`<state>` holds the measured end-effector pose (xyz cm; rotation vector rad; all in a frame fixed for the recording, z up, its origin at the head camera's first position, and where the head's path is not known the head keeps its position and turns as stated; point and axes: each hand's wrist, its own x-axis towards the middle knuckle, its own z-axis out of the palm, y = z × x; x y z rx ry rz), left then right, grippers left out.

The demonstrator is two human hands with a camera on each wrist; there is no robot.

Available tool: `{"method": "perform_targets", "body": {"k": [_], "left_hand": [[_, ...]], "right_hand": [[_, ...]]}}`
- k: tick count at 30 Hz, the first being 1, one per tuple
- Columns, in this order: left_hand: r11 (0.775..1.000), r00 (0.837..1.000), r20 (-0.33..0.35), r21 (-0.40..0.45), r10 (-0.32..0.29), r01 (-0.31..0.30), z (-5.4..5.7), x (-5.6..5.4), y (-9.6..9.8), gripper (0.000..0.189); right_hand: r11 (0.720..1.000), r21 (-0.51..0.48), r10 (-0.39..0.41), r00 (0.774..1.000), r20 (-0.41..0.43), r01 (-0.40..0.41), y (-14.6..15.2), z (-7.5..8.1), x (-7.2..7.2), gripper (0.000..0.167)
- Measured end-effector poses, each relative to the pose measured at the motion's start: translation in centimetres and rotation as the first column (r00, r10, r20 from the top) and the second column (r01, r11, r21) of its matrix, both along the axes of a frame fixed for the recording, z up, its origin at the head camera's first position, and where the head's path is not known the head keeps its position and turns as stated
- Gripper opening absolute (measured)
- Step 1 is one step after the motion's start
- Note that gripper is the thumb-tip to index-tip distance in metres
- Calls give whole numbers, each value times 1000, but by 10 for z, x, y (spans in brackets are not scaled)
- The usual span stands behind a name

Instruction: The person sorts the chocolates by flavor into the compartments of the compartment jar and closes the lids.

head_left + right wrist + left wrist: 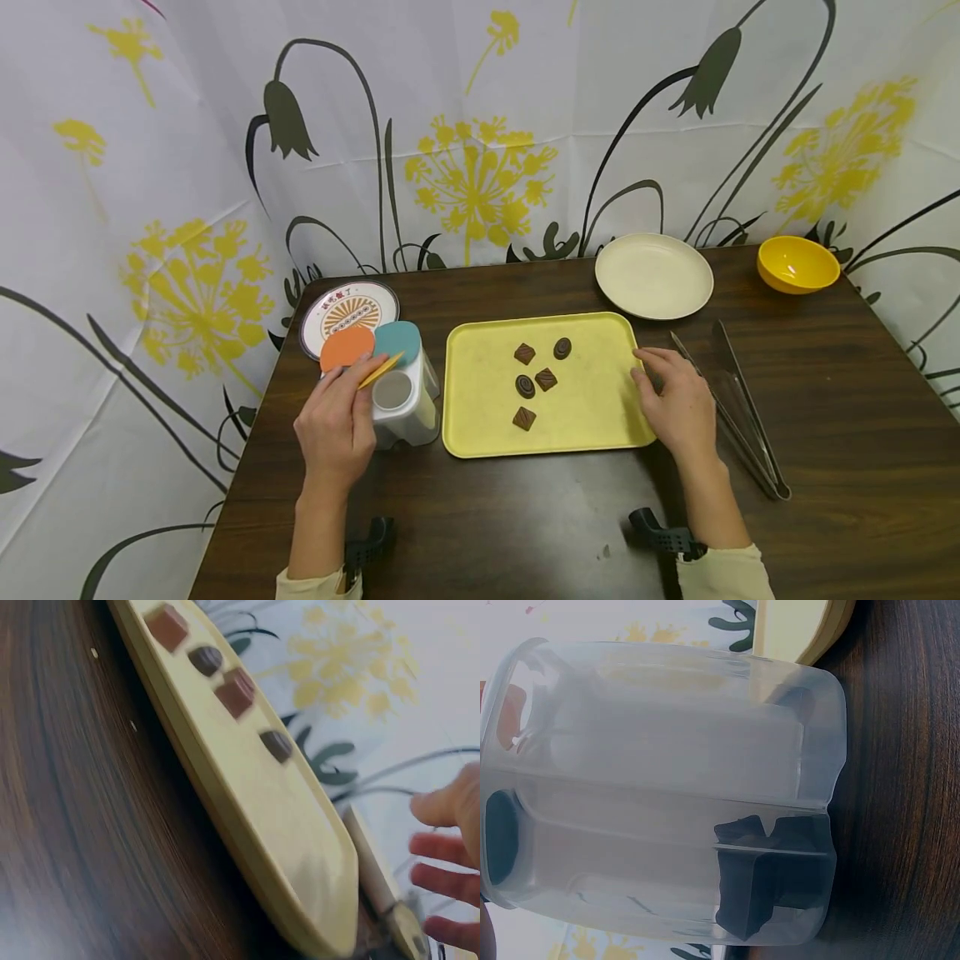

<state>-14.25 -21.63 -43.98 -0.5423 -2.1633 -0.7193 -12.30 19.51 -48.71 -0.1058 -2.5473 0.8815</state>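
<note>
In the head view my left hand (337, 421) pinches a yellow lid (382, 369) on edge above a translucent container (405, 425). One round opening of that container is uncovered, while an orange lid (347, 346) and a teal lid (397, 340) top other parts. Through its wall in the left wrist view, dark chunks (746, 885) show low in one compartment. At the right edge of a yellow tray (585, 417), my right hand (678, 404) hovers with relaxed fingers and nothing in them; whether it touches the rim I cannot tell. Several chocolates (546, 379) lie on the tray.
Metal tongs (750, 425) lie right of my right hand. Behind the tray is a cream plate (654, 277), with a yellow bowl (798, 264) at the back right corner. A patterned plate (360, 300) sits behind the container. A patterned curtain (480, 83) borders the table.
</note>
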Motion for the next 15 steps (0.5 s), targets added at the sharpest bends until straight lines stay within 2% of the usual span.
{"method": "perform_targets", "body": {"k": [3,8,11,15], "left_hand": [[1000,1000,3,-4,-1,1,0,0,0,35],[1000,1000,6,-6,5,-5,0,0,0,35],[1000,1000,10,-4,4,-4,1,1,0,34],[1000,1000,11,-7,1,-1,1,0,-1,35]], "right_hand": [[990,-37,-137,990,-28,136,14,1,5,30],[930,-84,-358,934,24,358,34,2,14,41],[902,-68,-416,900,127,427,44,0,19,56],[893,-56,-416,866,277,447,53,-3,23,74]]}}
